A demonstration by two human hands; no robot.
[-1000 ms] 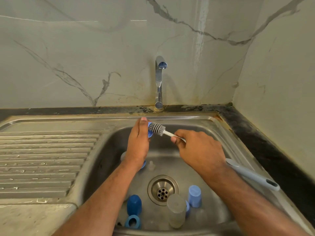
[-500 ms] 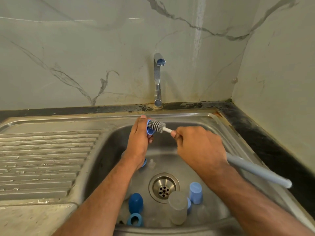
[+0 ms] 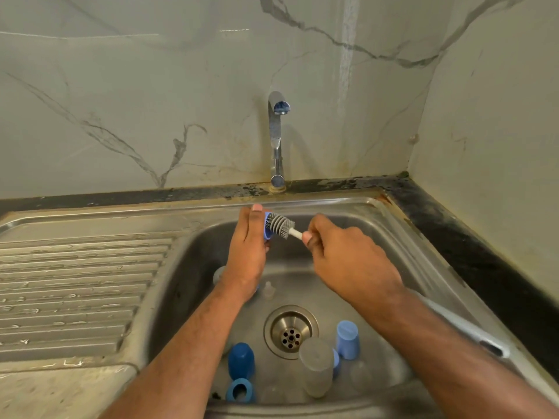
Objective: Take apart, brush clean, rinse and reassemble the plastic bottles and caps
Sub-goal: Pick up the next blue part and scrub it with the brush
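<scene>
Over the middle of the stainless steel sink basin (image 3: pixel 193 267), just below the chrome tap (image 3: pixel 276 140), you hold a small blue plastic cap (image 3: pixel 268 225) in your left hand (image 3: pixel 248 249), fingers curled round it with its open side turned to the right of the frame, presumably so the brush can enter square-on. Your right hand (image 3: pixel 344 261) pinches the white neck of the grey-bristled bottle brush (image 3: pixel 279 223) close behind the bristles, fingers closed round it; the short grip likely gives you control for a small part, while the long pale-blue handle (image 3: pixel 465 328) trails back past your forearm toward the lower right of the frame. The bristle head sits against the cap's mouth; how deep it goes, you cannot tell from this view. No water shows at the tap, so this reads as the brushing step, with rinsing not yet begun. Holding the work over the basin keeps drips and any dropped part contained. Lower centre of the frame, around the round steel drain (image 3: pixel 290 331), the remaining parts wait: a dark blue domed cap (image 3: pixel 241 359), a blue ring-shaped collar (image 3: pixel 240 390), a frosted clear plastic bottle (image 3: pixel 316 367) and a light blue cylindrical cap (image 3: pixel 348 340). Small clear pieces lie near your left wrist, too indistinct to name. Judged from that pile, most of the task lies ahead.
</scene>
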